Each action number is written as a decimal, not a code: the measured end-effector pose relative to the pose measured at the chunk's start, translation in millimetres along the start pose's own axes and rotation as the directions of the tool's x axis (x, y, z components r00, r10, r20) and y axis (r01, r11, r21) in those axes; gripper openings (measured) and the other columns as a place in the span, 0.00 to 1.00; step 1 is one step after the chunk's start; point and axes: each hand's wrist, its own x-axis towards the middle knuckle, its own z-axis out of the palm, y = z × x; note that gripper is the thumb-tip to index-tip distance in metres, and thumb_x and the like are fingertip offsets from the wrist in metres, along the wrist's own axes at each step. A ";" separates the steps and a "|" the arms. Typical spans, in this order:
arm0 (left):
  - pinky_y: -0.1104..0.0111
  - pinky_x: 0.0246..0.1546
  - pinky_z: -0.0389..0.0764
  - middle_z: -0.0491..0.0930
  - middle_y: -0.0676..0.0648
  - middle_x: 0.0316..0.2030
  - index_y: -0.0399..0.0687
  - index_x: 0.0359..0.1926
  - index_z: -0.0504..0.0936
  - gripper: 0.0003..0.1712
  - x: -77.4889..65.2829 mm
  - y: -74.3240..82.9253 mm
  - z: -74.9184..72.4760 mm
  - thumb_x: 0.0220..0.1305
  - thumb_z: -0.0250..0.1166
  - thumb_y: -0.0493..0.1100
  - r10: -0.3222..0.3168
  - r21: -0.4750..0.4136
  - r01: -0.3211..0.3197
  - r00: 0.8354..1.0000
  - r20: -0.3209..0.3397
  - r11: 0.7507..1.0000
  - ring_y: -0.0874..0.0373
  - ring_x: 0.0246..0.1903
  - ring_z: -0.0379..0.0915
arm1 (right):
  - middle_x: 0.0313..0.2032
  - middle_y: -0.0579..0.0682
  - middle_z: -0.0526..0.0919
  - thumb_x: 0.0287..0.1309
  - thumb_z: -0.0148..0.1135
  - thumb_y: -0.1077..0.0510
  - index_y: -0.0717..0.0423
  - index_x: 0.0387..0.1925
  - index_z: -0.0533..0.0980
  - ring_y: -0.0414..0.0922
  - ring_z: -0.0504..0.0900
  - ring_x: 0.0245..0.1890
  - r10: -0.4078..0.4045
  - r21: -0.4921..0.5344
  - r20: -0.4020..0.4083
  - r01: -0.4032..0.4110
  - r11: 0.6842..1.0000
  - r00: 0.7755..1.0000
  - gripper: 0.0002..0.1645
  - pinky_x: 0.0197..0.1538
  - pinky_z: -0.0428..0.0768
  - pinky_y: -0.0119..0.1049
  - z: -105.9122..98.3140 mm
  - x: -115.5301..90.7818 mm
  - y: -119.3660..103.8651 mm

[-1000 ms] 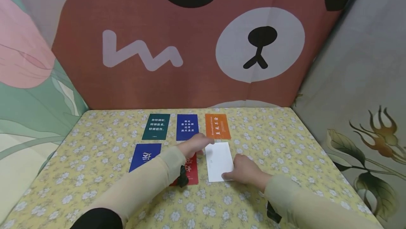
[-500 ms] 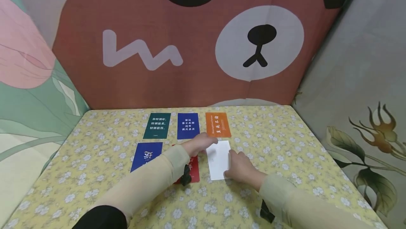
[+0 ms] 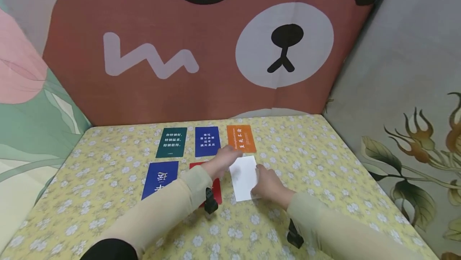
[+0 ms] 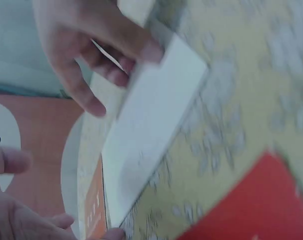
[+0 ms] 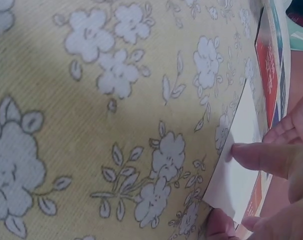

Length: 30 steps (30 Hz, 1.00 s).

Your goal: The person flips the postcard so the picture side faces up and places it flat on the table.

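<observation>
A white card (image 3: pixel 244 178) lies on the floral tablecloth at the right end of the nearer row, below an orange card (image 3: pixel 241 138). My right hand (image 3: pixel 271 186) holds its near right part, thumb on the face and other fingers at the right edge. My left hand (image 3: pixel 222 160) reaches to its far left corner; in the left wrist view, the left thumb (image 4: pixel 115 234) touches that corner while other fingers stay raised. Under my left wrist a red card (image 3: pixel 216 192) is partly hidden. Beside it lies a blue card (image 3: pixel 160 178), partly covered by my left sleeve.
In the farther row are a green card (image 3: pixel 171 143) and another blue card (image 3: pixel 207 142), left of the orange one. Yellow floral cloth (image 3: pixel 306 164) extends to the right. A bear-print panel (image 3: pixel 151 96) stands behind the table, with printed side panels (image 3: pixel 392 92).
The head view has shifted slightly to the right. Both hands stay at the white card, which now sits a little more tilted. My right fingers have moved slightly farther along its right edge.
</observation>
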 end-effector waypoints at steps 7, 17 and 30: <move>0.50 0.58 0.67 0.58 0.36 0.73 0.37 0.78 0.56 0.39 2.3 -2.3 -6.2 0.73 0.59 0.46 -0.085 -0.227 0.081 0.996 -0.006 0.970 0.40 0.57 0.63 | 0.51 0.68 0.81 0.37 0.81 0.70 0.75 0.66 0.66 0.61 0.81 0.49 0.019 0.069 -0.005 -0.019 0.997 1.000 0.52 0.54 0.81 0.53 -0.3 5.6 -1.8; 0.36 0.70 0.55 0.57 0.32 0.74 0.30 0.76 0.57 0.36 3.5 -8.8 -6.7 0.74 0.56 0.43 -0.045 -0.191 0.043 0.999 -0.006 0.981 0.34 0.68 0.58 | 0.47 0.63 0.83 0.47 0.80 0.68 0.77 0.60 0.72 0.57 0.83 0.46 -0.045 0.120 -0.016 0.047 0.992 0.999 0.40 0.51 0.83 0.51 6.1 0.5 11.6; 0.61 0.41 0.83 0.79 0.39 0.49 0.33 0.56 0.79 0.15 10.7 -21.1 -14.7 0.75 0.53 0.30 0.107 0.013 -0.106 0.989 -0.103 0.994 0.50 0.41 0.80 | 0.32 0.51 0.77 0.55 0.72 0.68 0.68 0.74 0.59 0.45 0.72 0.26 -0.005 0.320 -0.028 0.014 0.947 1.000 0.48 0.29 0.71 0.36 1.0 -13.0 25.5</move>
